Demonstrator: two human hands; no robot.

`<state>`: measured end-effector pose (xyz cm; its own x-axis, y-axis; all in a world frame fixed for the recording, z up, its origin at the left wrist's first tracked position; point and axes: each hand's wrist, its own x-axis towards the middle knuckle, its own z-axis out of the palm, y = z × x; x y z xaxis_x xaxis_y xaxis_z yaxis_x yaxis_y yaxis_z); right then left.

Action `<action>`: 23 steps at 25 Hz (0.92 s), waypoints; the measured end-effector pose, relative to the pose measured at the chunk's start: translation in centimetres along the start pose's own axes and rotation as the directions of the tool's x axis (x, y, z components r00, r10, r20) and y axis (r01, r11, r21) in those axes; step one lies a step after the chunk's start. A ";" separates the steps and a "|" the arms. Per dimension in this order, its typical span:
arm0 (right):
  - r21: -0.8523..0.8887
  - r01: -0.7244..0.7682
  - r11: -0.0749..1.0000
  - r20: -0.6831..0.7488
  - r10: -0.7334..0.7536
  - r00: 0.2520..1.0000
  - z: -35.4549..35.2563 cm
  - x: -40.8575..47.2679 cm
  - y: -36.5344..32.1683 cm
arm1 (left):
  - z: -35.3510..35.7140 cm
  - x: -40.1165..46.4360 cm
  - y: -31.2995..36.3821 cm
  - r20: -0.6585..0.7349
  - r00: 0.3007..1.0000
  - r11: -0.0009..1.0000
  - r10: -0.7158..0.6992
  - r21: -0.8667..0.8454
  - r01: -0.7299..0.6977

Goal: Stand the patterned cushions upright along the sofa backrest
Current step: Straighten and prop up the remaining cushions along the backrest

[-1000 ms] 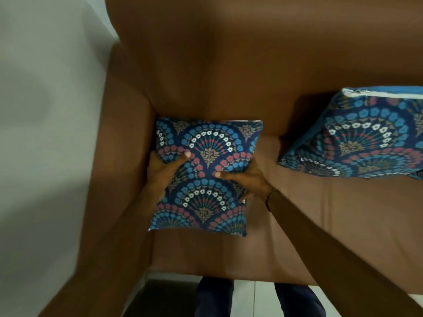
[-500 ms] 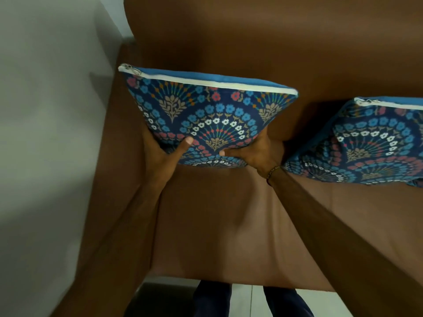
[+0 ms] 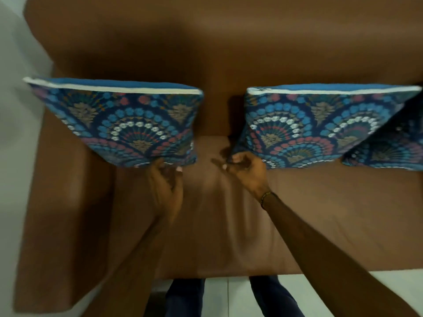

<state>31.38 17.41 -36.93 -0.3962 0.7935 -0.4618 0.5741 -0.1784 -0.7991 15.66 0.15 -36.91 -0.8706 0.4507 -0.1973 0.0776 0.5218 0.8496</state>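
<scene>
Two blue patterned cushions stand upright against the brown sofa backrest [image 3: 206, 53]. The left cushion [image 3: 123, 120] is by the armrest, white zip edge up. The middle cushion [image 3: 320, 124] stands to its right, with a gap between them. A third cushion [image 3: 393, 145] shows partly at the right edge, in shadow. My left hand [image 3: 166, 186] hovers just below the left cushion's lower edge, fingers loosely curled, holding nothing. My right hand [image 3: 245, 168] is over the seat by the middle cushion's lower left corner, fingers apart and empty.
The brown seat [image 3: 229, 225] stretches in front of the cushions. The sofa's left armrest [image 3: 59, 202] borders a pale wall [image 3: 16, 110]. My legs [image 3: 185, 296] stand on a light tiled floor at the seat's front edge.
The left cushion was lifted from lying flat and set upright against the backrest. Both hands have let go of it and drawn back over the seat. The view shifted right.
</scene>
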 end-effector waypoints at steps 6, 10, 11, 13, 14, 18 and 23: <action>0.072 -0.089 0.993 -0.384 0.110 0.917 -22.3 -1.1 7.5 | 14.3 -4.2 8.5 0.297 0.954 0.998 0.052 0.001 -0.055; 0.162 -0.098 0.982 -0.205 0.131 0.970 -29.8 3.4 5.1 | 18.9 -1.8 12.3 0.342 0.934 0.992 0.100 -0.103 -0.068; 0.182 -0.075 0.980 -0.126 0.099 0.987 -30.0 4.3 4.1 | 19.5 -1.5 12.6 0.342 0.934 0.991 0.101 -0.121 -0.063; 0.197 -0.011 0.980 -0.082 0.027 0.996 -29.6 5.2 2.8 | 20.1 -1.6 12.5 0.310 0.944 0.989 0.113 -0.126 -0.076; 0.208 0.009 0.978 -0.097 0.011 0.995 -29.4 5.1 2.4 | 20.3 -1.9 12.2 0.283 0.952 0.988 0.121 -0.123 -0.089; 0.263 0.033 0.964 -0.122 -0.001 0.992 -28.8 4.8 4.0 | 21.2 -2.8 10.6 0.262 0.957 0.988 0.128 -0.118 -0.100; 0.241 0.017 0.970 -0.139 0.017 0.990 -28.8 4.8 6.0 | 22.3 -5.0 11.3 0.208 0.977 0.997 0.039 -0.079 -0.022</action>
<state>53.50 36.89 -32.87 -0.2830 0.8633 -0.4179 0.3778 -0.3001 -0.8759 31.69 19.95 -37.19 -0.7465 0.6116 -0.2621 0.0585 0.4527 0.8897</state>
